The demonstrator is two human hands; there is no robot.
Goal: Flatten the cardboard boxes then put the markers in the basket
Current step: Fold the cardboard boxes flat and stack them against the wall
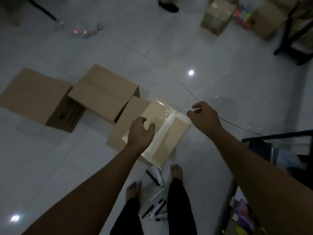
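Head view: two boxes left of the hands stand unflattened, while the left hand and right hand, both loosely spread and holding nothing, hover over a taped box that looks flattened. Markers lie scattered below the hands between the feet, none collected, and I cannot pick out a basket

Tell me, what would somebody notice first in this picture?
Two bare hands, the left hand and right hand, reach out over a taped cardboard box on the shiny floor. Two open boxes lie to its left, and markers are scattered between the feet.
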